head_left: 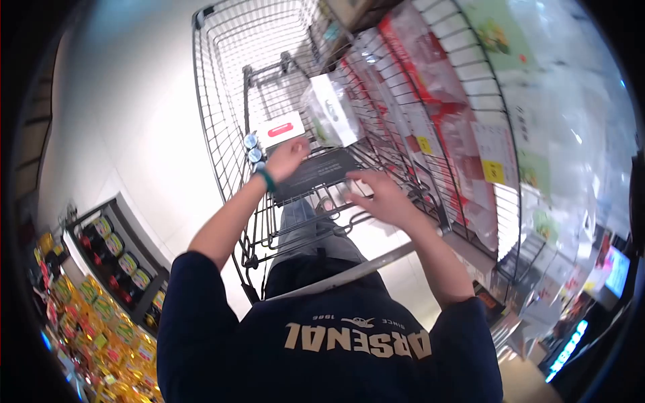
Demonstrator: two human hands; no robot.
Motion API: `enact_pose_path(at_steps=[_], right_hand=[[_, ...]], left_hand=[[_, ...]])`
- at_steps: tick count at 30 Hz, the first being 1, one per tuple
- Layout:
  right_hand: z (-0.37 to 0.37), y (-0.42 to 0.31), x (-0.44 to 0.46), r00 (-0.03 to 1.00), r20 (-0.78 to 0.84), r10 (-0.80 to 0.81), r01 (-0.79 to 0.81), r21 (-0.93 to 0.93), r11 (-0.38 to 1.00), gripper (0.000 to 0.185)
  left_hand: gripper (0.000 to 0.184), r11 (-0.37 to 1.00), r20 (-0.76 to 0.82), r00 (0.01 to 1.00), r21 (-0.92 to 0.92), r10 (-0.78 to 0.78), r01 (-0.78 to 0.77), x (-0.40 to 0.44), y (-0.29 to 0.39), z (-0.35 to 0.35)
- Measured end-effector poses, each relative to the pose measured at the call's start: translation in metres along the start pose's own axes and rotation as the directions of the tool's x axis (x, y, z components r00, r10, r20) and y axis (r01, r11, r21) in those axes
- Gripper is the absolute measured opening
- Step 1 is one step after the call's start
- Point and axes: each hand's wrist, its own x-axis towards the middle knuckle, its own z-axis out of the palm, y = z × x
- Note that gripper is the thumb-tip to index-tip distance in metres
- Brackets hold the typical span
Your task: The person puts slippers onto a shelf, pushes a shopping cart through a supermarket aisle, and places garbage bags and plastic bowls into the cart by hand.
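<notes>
A wire shopping cart (209,101) stands in front of me. My left hand (287,158), with a dark green band on its wrist, is over the cart with its fingers curled in. It is close to the lower edge of a white box (270,133) with a red label; whether anything is in the fingers is hidden. Beside that hand are small bottles with pale blue caps (253,148). My right hand (379,195) hovers with fingers apart near the right end of the cart's dark panel (316,173), holding nothing visible. A clear plastic package with a white band (332,111) lies further in.
Shelves of red and clear bagged goods (463,148) with yellow price tags run close along the cart's right side. Pale floor (127,101) stretches to the left. Yellow packaged goods (107,329) and a black rack (121,258) stand at lower left.
</notes>
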Motion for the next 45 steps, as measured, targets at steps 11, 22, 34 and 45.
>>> enact_pose_path(at_steps=[11, 22, 34, 45], right_hand=[[0.014, -0.003, -0.028, 0.992, 0.103, -0.069, 0.109, -0.455, 0.884, 0.04], [0.025, 0.005, 0.014, 0.983, 0.163, 0.089, 0.039, -0.653, 0.757, 0.018], [0.027, -0.015, 0.088, 0.991, 0.118, -0.066, 0.125, -0.614, 0.78, 0.021], [0.012, -0.014, 0.164, 0.924, -0.023, -0.381, 0.303, -0.563, 0.769, 0.024]], left_hand=[[0.065, 0.701, 0.157, 0.976, 0.68, 0.149, -0.216, -0.171, 0.049, 0.025], [0.045, 0.548, -0.094, 0.96, 0.834, 0.264, -0.069, -0.157, 0.047, 0.02], [0.031, 0.346, 0.022, 0.877, 0.914, 0.48, -0.213, -0.131, 0.046, -0.062], [0.034, 0.426, -0.023, 0.911, 0.889, 0.411, -0.17, -0.087, 0.065, -0.153]])
